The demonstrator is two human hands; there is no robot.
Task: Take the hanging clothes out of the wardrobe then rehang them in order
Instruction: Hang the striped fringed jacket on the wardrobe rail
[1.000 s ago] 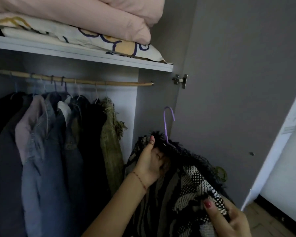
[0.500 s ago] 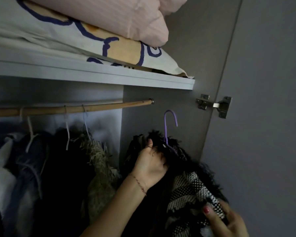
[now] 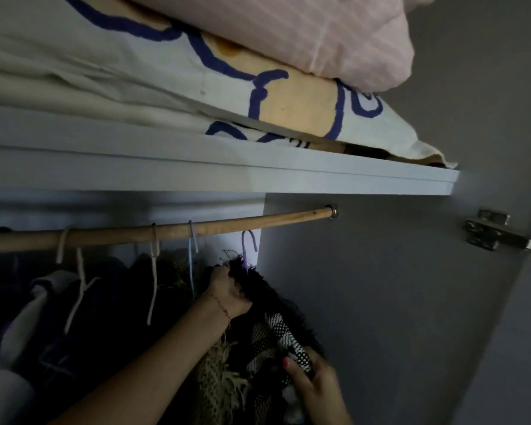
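A black and white woven garment with a fuzzy black collar hangs on a purple hanger. My left hand grips the collar just below the hook. The hook sits right under the wooden rail, near its right end; whether it rests on the rail is unclear. My right hand holds the garment's checked lower part. Several other clothes hang from the rail to the left, among them a shaggy olive piece.
A white shelf above the rail carries folded bedding and a pink duvet. The grey wardrobe side wall is at right, with a metal door hinge and the open door beyond.
My left hand has lifted the hanger and garment up and left, from below the rail's end to directly under the rail. The camera has moved closer and tilted upward.
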